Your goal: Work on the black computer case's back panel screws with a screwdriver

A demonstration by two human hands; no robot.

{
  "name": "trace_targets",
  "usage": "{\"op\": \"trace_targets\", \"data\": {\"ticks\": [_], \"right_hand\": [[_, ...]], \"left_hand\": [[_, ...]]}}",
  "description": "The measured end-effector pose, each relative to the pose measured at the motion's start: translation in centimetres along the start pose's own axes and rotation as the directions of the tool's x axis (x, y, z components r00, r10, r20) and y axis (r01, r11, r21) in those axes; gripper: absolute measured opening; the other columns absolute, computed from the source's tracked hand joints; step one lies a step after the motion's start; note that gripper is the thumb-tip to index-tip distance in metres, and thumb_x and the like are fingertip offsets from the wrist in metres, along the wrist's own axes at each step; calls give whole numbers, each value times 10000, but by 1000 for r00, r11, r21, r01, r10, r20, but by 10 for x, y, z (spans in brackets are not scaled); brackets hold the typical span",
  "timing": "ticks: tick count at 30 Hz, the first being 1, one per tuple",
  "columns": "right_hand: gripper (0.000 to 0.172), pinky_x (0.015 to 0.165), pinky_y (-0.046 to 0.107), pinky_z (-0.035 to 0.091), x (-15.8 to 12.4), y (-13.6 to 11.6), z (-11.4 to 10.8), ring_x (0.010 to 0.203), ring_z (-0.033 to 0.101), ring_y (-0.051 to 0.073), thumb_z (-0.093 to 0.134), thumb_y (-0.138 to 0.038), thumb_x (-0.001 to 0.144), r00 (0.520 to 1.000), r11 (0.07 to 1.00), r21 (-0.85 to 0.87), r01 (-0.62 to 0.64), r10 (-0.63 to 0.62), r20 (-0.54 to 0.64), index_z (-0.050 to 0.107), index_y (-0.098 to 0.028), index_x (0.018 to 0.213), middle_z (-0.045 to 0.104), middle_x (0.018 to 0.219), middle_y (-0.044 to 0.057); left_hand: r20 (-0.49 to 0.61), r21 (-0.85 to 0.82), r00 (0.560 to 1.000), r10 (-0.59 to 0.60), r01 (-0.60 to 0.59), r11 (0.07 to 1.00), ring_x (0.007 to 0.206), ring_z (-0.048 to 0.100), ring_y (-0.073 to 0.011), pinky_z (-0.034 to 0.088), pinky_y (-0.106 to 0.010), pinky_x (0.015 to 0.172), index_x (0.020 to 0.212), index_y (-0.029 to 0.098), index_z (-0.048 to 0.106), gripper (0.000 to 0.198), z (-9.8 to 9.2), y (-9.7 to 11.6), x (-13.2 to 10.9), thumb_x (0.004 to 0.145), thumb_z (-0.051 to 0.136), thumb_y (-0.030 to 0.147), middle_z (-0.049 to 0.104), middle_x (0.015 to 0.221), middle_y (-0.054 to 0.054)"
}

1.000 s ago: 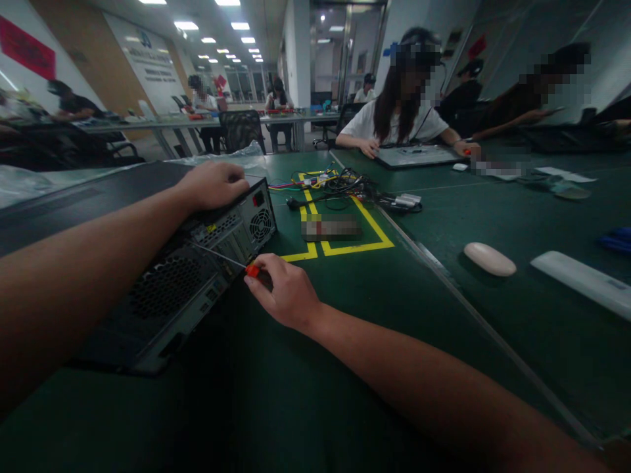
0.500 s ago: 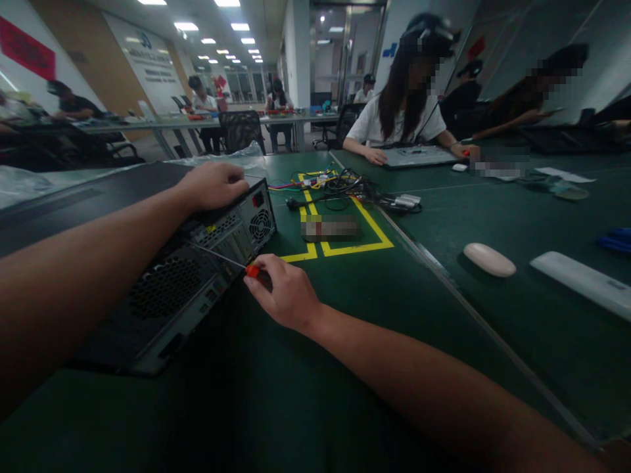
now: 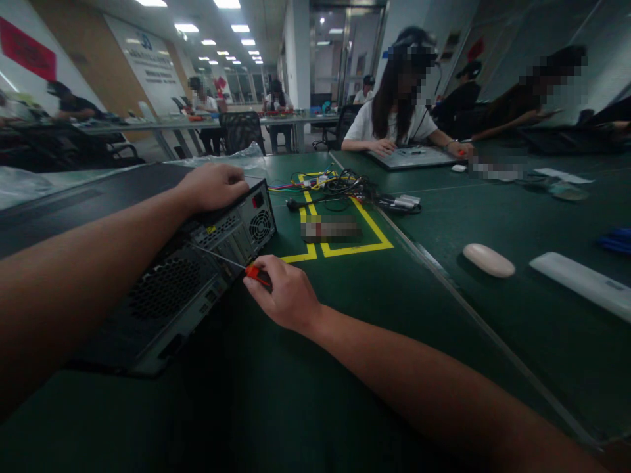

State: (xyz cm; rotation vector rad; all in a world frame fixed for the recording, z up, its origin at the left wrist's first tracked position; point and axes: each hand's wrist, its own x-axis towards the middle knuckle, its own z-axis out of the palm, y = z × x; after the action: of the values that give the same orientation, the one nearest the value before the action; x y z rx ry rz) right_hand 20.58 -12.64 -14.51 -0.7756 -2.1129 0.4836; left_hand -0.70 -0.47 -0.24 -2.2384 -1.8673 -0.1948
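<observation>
A black computer case [image 3: 162, 295] lies on its side on the green table [image 3: 345, 309], its rear panel with a fan grille facing me. My left hand [image 3: 213, 185] rests closed over the case's top rear edge. My right hand [image 3: 283, 292] grips a screwdriver [image 3: 236, 265] with a red handle. Its thin metal shaft points left, with the tip against the case's rear panel.
A yellow taped rectangle [image 3: 345, 226] holds a tangle of cables [image 3: 340, 184]. A white mouse [image 3: 489, 259] and a white keyboard [image 3: 582, 282] lie to the right. A person in a white shirt [image 3: 394, 121] works across the table, and other people sit at desks behind.
My hands and the screwdriver have stayed nearly still; slightly more of the red handle shows now. The person opposite has shifted their head and hands a little.
</observation>
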Motion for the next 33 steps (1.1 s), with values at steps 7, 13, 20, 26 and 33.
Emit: {"op": "trace_targets", "data": {"ticks": [7,13,20,26,33], "right_hand": [[301,833,313,525,0,-2,-2,949,713,197,521,-471,1053,1000,1000,-10,-8,8,2,600,-209,1177,740,1067,76],[307,846,304,518,0,-3,-2,964,709,193,508,-468,1063,1000,1000,-20,-11,11,-1,616,-207,1184,740,1084,73],[366,873,324,530,1,-4,-2,979,721,207,447,-482,1080,1000,1000,-10,2,-2,8,623,-179,1186,744,1093,98],[353,852,327,548,0,-1,1,975,737,212,539,-489,1029,1000,1000,25,-9,9,-9,563,-205,1236,747,1092,78],[258,844,329,548,0,0,0,961,725,203,517,-457,1047,1000,1000,4,13,-13,-1,568,-226,1150,738,1051,59]], "left_hand": [[-17,-5,1000,17,-17,1000,774,574,-242,394,-364,688,842,190,647,370,3,-2,1,906,410,466,651,833,-101],[-17,4,1000,17,-17,1000,788,574,-234,392,-348,699,890,180,682,402,2,-2,1,910,398,463,651,852,-89],[-7,-4,1000,-1,1,1000,786,571,-245,396,-362,722,952,163,729,445,1,1,0,902,400,459,664,865,-108],[4,19,1000,-10,10,1000,776,571,-246,391,-363,703,956,165,724,447,1,2,0,907,389,457,673,865,-110],[-2,20,1000,-3,3,1000,816,591,-257,397,-366,706,940,167,712,458,2,-1,0,913,381,481,673,891,-118]]}}
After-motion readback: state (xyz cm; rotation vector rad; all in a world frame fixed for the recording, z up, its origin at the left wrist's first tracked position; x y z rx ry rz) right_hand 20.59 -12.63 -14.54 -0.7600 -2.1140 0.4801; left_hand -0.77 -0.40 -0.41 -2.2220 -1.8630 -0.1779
